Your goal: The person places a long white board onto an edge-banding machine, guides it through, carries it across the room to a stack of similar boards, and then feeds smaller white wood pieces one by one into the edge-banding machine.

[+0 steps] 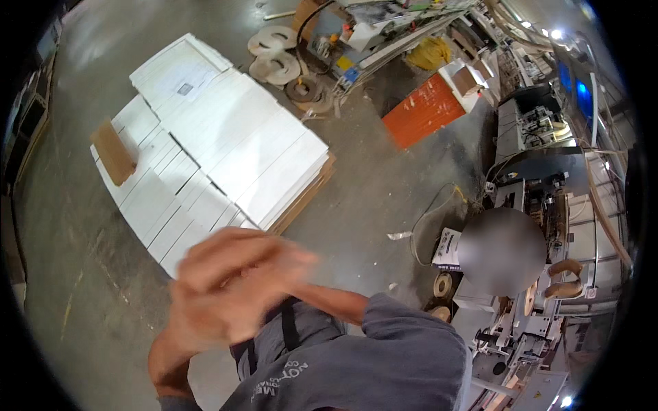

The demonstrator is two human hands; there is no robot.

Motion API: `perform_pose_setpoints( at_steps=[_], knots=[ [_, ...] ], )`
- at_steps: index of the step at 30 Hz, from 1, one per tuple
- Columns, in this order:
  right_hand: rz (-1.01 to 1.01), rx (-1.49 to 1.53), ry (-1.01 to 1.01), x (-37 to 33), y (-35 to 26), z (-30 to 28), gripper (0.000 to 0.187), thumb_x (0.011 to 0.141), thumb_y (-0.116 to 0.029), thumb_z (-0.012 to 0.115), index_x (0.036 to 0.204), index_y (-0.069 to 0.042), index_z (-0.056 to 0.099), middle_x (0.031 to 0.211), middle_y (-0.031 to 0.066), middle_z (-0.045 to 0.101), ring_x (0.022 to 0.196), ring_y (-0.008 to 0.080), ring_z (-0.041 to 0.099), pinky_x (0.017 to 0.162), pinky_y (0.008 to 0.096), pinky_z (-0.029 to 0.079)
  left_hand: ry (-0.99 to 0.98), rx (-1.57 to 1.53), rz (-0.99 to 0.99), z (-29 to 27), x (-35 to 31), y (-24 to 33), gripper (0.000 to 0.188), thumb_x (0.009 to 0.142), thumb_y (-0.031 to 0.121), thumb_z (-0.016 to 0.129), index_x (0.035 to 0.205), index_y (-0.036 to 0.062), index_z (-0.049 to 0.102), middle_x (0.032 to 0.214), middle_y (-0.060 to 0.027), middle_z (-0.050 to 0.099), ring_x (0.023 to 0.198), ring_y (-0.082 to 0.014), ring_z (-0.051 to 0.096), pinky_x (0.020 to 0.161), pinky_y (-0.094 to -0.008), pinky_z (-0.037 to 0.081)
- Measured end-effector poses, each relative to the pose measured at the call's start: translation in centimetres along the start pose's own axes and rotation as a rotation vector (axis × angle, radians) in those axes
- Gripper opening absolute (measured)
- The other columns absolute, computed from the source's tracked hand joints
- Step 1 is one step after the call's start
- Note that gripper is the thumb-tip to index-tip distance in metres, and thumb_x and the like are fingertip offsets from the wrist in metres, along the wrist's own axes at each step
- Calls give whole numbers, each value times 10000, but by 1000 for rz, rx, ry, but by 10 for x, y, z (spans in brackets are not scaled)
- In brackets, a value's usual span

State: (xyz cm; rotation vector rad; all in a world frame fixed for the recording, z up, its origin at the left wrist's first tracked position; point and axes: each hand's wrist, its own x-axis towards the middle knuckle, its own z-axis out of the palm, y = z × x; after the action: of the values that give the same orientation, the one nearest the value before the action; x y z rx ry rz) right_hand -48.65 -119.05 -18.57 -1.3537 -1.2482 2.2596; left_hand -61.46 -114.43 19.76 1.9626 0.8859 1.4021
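Observation:
Both of my hands are raised and brought together in front of me, blurred by motion. My left hand (195, 305) comes up from the lower left, and my right hand (271, 284) reaches in from the right against it. Their fingers overlap and smear, so how they are bent does not show, and I make out nothing between them. Just beyond the hands lies a low stack of long white panels (247, 137). A paper sheet (188, 85) rests on its far part, and a brown cardboard piece (114, 152) on its left edge.
Rolls of edge tape (275, 67) lie on the concrete floor past the stack. An orange-sided box (425, 111) stands farther right. Machines (538, 130) line the right side, with a loose cable (415, 236) on the floor before them. A workbench (391, 44) stands at the back.

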Motion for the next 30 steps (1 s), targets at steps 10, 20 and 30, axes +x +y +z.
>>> perform_pose_setpoints(
  at_steps=[10,20,30],
  knots=[
    [60,180,272,40,32,23,310,916,-208,630,1144,2,641,915,50,663,791,111,614,707,260,509,26,-36,157,-82,-71,-69,205,901,37,610,1099,4,653,1003,-122,690,866,-186,672,759,-304,546],
    [206,407,538,96,122,101,341,975,-245,589,1209,4,598,1017,63,651,867,131,611,753,280,517,457,-323,-1134,-59,-307,-282,313,901,28,603,1202,-56,604,1049,-132,686,931,-158,653,789,-273,525],
    [62,434,718,195,89,54,346,960,-348,610,1093,-28,612,978,69,635,831,147,615,674,288,497,558,-312,-1248,28,-397,-414,347,838,43,610,1158,-89,613,1046,-203,701,945,-236,692,781,-326,559]
  ],
)
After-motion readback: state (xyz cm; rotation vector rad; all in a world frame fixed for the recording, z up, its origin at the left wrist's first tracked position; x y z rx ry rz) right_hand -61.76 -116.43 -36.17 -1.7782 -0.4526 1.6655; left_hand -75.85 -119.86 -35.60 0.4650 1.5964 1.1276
